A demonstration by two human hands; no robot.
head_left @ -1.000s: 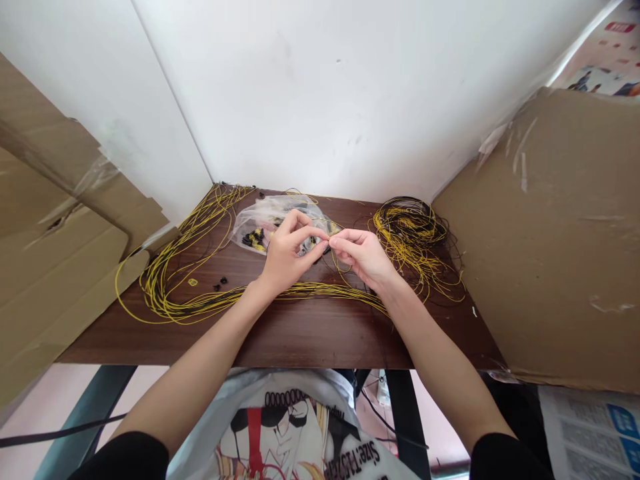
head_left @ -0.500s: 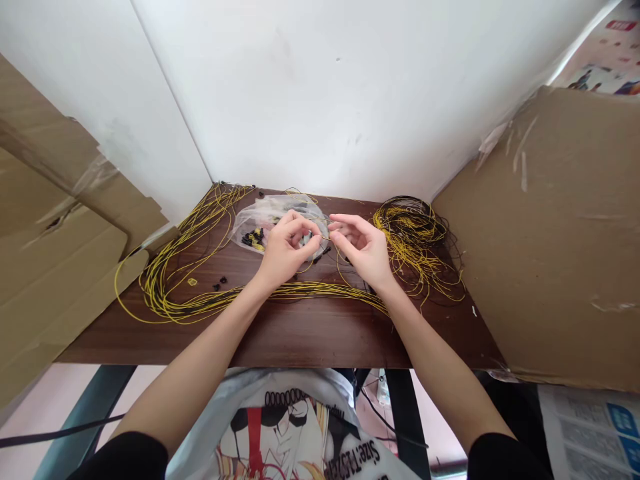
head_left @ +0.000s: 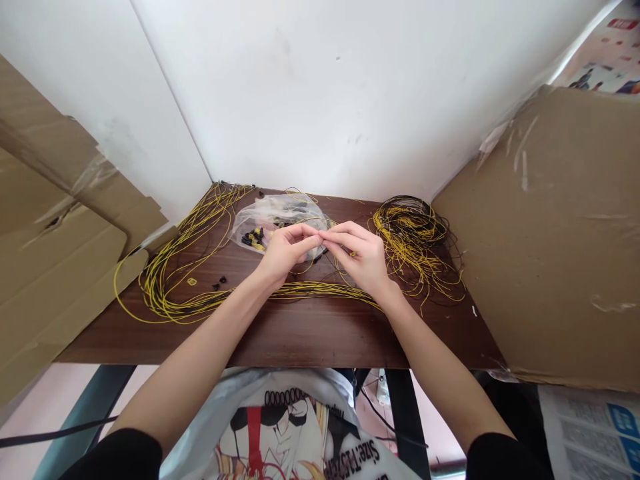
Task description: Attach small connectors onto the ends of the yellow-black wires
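Note:
My left hand (head_left: 285, 252) and my right hand (head_left: 364, 259) meet over the middle of the table, fingertips touching. Both are closed in a pinch on a thin yellow wire (head_left: 314, 219), which loops up behind the fingers. The pinched part is hidden by the fingertips. Just behind my left hand lies a clear plastic bag (head_left: 245, 217) with small black and yellow connector-like parts (head_left: 255, 238) in it. Under my wrists a long bundle of yellow and black wires (head_left: 320, 289) runs across the table.
To the right sits a tangled coil of yellow and black wires (head_left: 413, 230). The wire bundle bends round at the left (head_left: 160, 293). Small black bits (head_left: 220, 283) and a yellow piece (head_left: 191, 282) lie on the brown table (head_left: 320, 340). Cardboard panels (head_left: 555, 240) flank both sides; a white wall stands behind.
My hands have come together: a small gap with wire across it lay between them, and now the fingertips touch. My right hand's spread fingers have closed into a pinch.

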